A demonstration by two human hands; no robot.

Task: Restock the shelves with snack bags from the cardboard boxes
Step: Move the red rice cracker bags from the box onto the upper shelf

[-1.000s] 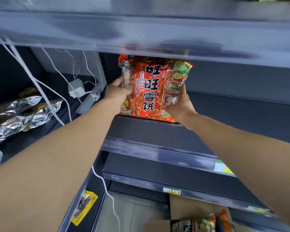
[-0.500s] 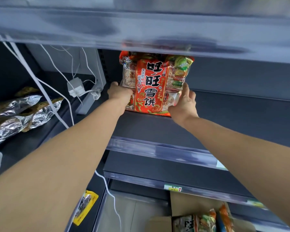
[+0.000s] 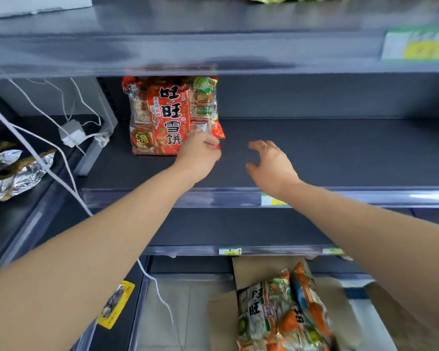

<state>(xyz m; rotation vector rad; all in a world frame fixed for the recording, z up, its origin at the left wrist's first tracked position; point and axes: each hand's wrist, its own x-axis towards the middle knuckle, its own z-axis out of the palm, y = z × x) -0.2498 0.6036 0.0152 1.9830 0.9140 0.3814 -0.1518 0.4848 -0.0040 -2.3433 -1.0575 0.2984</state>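
Snack bag (image 3: pixel 162 117) corner in left hand (image 3: pixel 198 155)

Both arms reach forward — left hand (image 3: pixel 199 155) curled, pinching snack bag (image 3: pixel 162 117) corner; right hand (image 3: pixel 271 164) free, fingers spread, loosely bent.

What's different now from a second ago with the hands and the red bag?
The red plastic snack bag now stands on the dark grey shelf. The right hand let go and moved right, fingers open. The left hand shifted from the bag's left side to pinch its lower right corner. The silver foil bags stayed put.
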